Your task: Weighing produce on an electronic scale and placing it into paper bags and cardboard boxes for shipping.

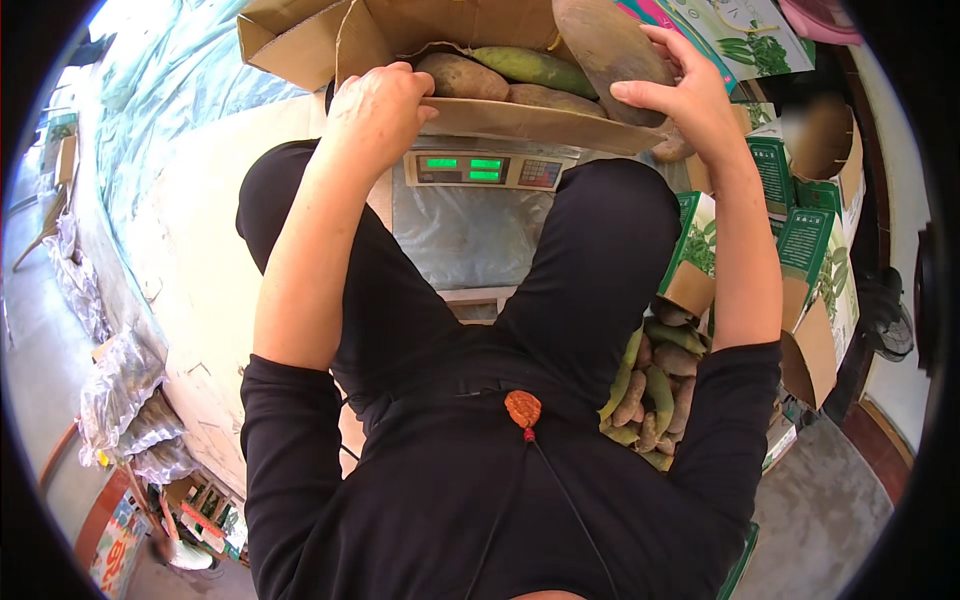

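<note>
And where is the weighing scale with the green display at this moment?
In the head view, the scale is at the upper middle, between the person's knees, with its panel just below the front wall of the open cardboard box.

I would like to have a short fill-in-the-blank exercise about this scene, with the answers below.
The right hand holds a large oblong piece of produce coloured ___.
The left hand touches a box made of ___.
On the digital scale, the digits glow ___.
The orange pendant hangs from a ___ cord.

Missing words: brown; cardboard; green; black.
</note>
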### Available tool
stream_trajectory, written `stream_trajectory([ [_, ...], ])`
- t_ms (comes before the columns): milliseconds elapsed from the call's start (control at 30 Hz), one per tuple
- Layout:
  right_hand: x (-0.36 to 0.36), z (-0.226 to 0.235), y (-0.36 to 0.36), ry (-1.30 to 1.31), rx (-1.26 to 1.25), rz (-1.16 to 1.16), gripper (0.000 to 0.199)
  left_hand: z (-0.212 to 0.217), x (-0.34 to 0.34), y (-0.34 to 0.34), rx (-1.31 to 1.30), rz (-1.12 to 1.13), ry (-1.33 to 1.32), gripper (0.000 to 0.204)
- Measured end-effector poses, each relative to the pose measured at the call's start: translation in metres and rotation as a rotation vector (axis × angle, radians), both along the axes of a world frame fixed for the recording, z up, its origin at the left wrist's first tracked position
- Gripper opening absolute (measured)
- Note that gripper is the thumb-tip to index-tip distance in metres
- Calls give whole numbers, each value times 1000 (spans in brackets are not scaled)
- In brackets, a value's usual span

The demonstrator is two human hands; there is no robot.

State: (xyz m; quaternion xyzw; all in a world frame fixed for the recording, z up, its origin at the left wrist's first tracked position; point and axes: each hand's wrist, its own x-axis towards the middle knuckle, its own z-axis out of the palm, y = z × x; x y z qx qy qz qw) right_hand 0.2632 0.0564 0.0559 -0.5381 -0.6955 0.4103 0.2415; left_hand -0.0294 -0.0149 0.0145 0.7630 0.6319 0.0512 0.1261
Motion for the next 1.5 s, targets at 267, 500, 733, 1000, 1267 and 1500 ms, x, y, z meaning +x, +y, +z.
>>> stream_trajectory([
  [267, -17, -17, 19, -13, 25, 76, 73, 7, -2, -3, -15, 31, 4, 22],
  [500, -4, -3, 8, -35, -16, 60, 73, 6, -2, -3, 46, 27, -50, 20],
  [733, 75, 6, -35, 220, 46, -184, 67, 10, 3, 0, 55, 16, -119, 30],
  [1000, 175, -81, -154, 150, -160, -687, 79, 7, 7, 4, 33, 6, -175, 35],
  [1267, 177, -211, -278, -352, -556, -733, 84, 11, 9, 2, 114, 92, -201, 30],
  [1500, 173, -280, -325, -181, -672, -1027, 69, 12, 2, 0, 229, 227, -392, 27],
])
